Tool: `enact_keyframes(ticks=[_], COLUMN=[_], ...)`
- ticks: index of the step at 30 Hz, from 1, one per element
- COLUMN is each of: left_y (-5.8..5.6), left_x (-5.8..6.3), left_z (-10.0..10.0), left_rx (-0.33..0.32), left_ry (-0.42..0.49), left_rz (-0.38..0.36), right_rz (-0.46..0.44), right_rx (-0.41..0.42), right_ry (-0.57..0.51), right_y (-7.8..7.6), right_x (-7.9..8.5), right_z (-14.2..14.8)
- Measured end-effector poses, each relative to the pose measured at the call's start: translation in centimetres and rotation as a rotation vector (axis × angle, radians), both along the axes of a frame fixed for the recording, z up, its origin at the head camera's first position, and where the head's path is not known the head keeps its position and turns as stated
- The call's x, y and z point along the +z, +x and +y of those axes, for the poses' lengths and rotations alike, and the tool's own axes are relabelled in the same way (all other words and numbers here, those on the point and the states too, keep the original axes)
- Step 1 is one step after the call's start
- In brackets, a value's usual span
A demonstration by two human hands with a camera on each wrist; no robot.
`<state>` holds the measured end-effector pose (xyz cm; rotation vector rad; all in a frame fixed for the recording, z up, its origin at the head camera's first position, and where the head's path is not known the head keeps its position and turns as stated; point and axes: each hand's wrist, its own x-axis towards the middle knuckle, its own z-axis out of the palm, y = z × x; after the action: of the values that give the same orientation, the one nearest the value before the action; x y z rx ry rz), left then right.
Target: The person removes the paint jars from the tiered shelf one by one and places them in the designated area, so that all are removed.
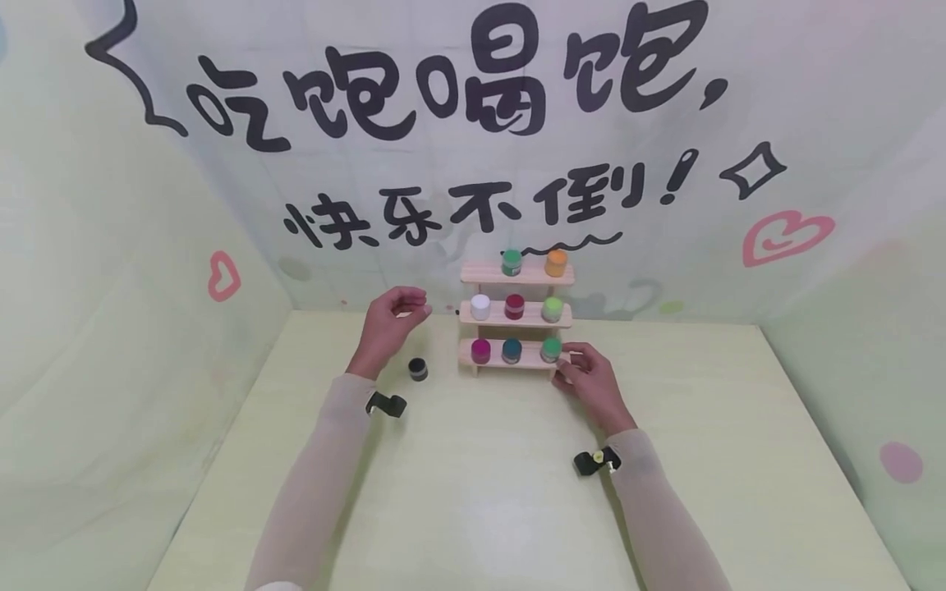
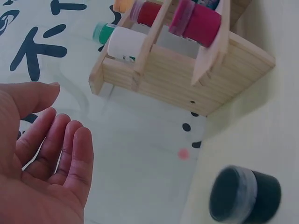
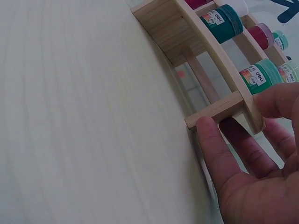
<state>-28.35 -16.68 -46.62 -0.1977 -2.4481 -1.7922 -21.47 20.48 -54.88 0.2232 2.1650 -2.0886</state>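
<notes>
A three-tier wooden rack (image 1: 521,312) stands against the back wall, bearing several small paint jars. My right hand (image 1: 591,382) grips the right end of its bottom tier. In the right wrist view the thumb lies by the green paint jar (image 3: 261,77), and fingertips (image 3: 205,123) touch the wooden end leg. The left hand (image 1: 389,324) is raised left of the rack with loosely bent fingers and nothing in it. Near that hand, a black paint jar (image 1: 418,369) stands on the table; it also shows in the left wrist view.
Orange (image 1: 556,263) and green (image 1: 512,263) jars are on the top tier. White, red and light green jars share the middle; magenta (image 1: 480,351) and teal (image 1: 512,351) ones stand below. The pale table (image 1: 473,492) meets a cloth wall with black lettering.
</notes>
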Motion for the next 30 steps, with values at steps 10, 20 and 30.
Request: enact_keyframes(ticks=[10, 20, 30], left_y=[-1.7, -3.1, -4.0], left_x=[2.5, 3.9, 5.1], left_z=[2.6, 5.2, 7.4], left_rx=[-0.033, -0.076, -0.075], left_ry=[0.012, 0.016, -0.018], left_rz=[0.05, 0.062, 0.012], right_rz=[0.0, 0.008, -0.015], right_rx=[0.002, -0.004, -0.006], right_ry=[0.016, 0.016, 0.046], right_y=[-0.2, -0.2, 0.0], right_x=[0.2, 0.0, -0.2], right_z=[0.1, 0.1, 0.0])
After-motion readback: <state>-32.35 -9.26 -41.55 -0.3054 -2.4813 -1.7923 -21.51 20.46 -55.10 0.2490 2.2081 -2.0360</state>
